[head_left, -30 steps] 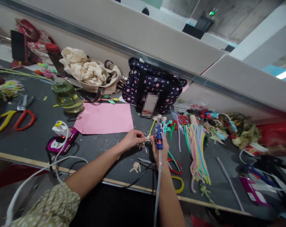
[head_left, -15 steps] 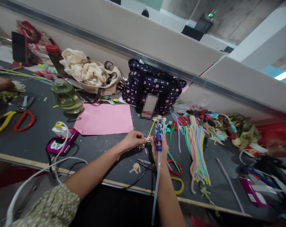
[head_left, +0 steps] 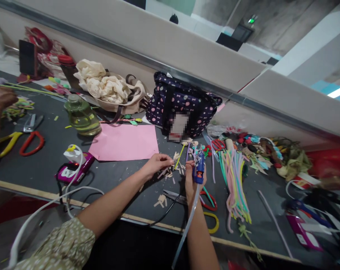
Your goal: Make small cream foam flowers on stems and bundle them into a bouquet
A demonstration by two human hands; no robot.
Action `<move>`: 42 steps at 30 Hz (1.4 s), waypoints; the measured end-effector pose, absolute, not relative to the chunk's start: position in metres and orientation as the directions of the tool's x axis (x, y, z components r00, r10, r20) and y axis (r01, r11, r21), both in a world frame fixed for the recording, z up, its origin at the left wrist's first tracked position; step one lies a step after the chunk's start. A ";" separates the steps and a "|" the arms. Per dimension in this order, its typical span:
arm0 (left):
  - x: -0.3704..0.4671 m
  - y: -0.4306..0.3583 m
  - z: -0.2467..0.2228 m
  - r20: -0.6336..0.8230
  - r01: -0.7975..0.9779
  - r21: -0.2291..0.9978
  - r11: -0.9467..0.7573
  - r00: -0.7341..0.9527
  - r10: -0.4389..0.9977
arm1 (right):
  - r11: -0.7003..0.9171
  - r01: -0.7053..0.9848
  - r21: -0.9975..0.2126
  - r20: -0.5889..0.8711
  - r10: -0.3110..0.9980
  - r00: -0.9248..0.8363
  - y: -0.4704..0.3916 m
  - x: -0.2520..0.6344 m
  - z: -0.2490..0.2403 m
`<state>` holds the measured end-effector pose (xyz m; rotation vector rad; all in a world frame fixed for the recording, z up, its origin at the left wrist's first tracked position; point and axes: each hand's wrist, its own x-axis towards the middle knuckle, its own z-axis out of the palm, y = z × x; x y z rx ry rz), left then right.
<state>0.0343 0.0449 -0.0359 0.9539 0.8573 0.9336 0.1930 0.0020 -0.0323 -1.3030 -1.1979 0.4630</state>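
My right hand [head_left: 190,178] is wrapped round a blue glue gun [head_left: 198,168], its nozzle pointing away from me. A long translucent glue stick [head_left: 187,221] sticks out of its back end. To the left, my left hand [head_left: 159,165] is closed in a pinch on a small beige piece [head_left: 175,156], whose exact shape I cannot make out. Small beige scraps [head_left: 167,173] lie under and around those fingertips. A yellow-green stem [head_left: 180,155] and a purple stem [head_left: 188,152] lie between the two hands.
Scissors [head_left: 209,200] lie beside my right forearm. A bundle of pastel stems [head_left: 234,183] is on the right. Pink paper [head_left: 125,142], a green water bottle [head_left: 82,116] and a dark patterned bag [head_left: 184,101] stand beyond. Another person's hand [head_left: 1,97] shows far left.
My right hand has moved right with the glue gun, away from my left fingertips. My left hand has stayed nearly in place, still pinched.
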 end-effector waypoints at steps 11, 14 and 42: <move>0.029 0.055 -0.040 -0.243 -0.576 0.752 0.321 0.211 0.947 | 0.174 0.137 -0.975 0.190 0.975 0.114 -0.003 0.188 -0.040; 0.028 0.056 -0.041 -0.259 -0.586 0.742 0.325 0.197 0.946 | 0.148 0.159 -0.976 0.152 0.988 0.012 -0.004 0.188 -0.041; 0.029 0.050 -0.032 -0.230 -0.531 0.792 0.301 0.198 0.953 | 0.092 0.219 -0.971 0.093 0.996 -0.008 -0.004 0.187 -0.044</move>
